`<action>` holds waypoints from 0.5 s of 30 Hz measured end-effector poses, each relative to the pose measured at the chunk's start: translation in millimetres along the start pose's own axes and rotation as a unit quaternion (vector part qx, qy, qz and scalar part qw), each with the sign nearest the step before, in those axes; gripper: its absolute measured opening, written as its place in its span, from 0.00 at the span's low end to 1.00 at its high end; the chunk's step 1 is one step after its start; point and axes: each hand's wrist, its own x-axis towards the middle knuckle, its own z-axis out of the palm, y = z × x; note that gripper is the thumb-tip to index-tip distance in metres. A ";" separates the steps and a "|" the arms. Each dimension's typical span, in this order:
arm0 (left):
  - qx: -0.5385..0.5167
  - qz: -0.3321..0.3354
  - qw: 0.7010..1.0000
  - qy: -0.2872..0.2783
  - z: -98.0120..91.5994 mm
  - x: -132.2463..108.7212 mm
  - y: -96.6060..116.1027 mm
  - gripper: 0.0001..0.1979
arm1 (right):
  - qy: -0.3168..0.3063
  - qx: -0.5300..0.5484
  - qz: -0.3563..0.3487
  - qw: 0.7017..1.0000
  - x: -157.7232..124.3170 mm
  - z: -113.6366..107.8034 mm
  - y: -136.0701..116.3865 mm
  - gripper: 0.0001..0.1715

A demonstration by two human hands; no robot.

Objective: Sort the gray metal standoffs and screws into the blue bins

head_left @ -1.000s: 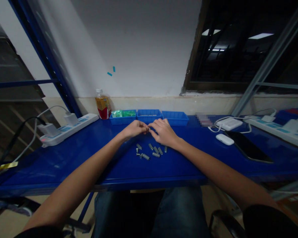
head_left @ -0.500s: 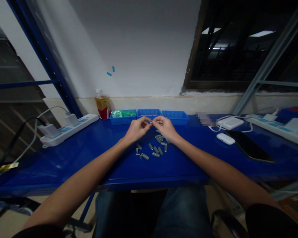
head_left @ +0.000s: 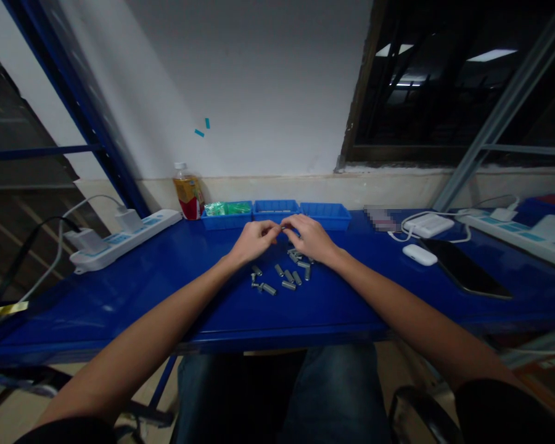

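Fiddling with a small metal part [head_left: 283,229], frame centre; left hand [head_left: 253,240] and right hand [head_left: 311,237] narrowed, exact grip unclear. Metal cylinders [head_left: 269,289] below. Next probably needs steady fingertip control.

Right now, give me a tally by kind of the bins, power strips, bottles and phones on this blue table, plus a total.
Blue bins: 3
Power strips: 2
Bottle: 1
Black phone: 1
Total: 7
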 end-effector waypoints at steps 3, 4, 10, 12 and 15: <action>0.019 0.010 0.999 -0.049 6.2 -0.7 -4.2 0.18 | 0.022 -0.042 0.044 0.998 -1.0 -2.5 16.4 0.09; 0.038 0.022 0.997 -0.070 9.1 -1.5 -5.7 0.16 | 0.036 -0.061 0.072 0.995 -2.1 -3.8 25.3 0.09; 0.171 0.122 0.968 -0.138 21.4 -6.5 -8.0 0.15 | 0.089 -0.170 0.245 0.950 -17.9 -17.0 88.3 0.10; 0.185 0.107 0.968 -0.135 22.3 -6.1 -8.5 0.13 | 0.085 -0.201 0.297 0.930 -23.5 -20.6 100.9 0.11; 0.189 0.067 0.972 -0.122 23.3 -4.6 -12.3 0.10 | 0.047 -0.232 0.352 0.906 -28.2 -22.6 107.7 0.14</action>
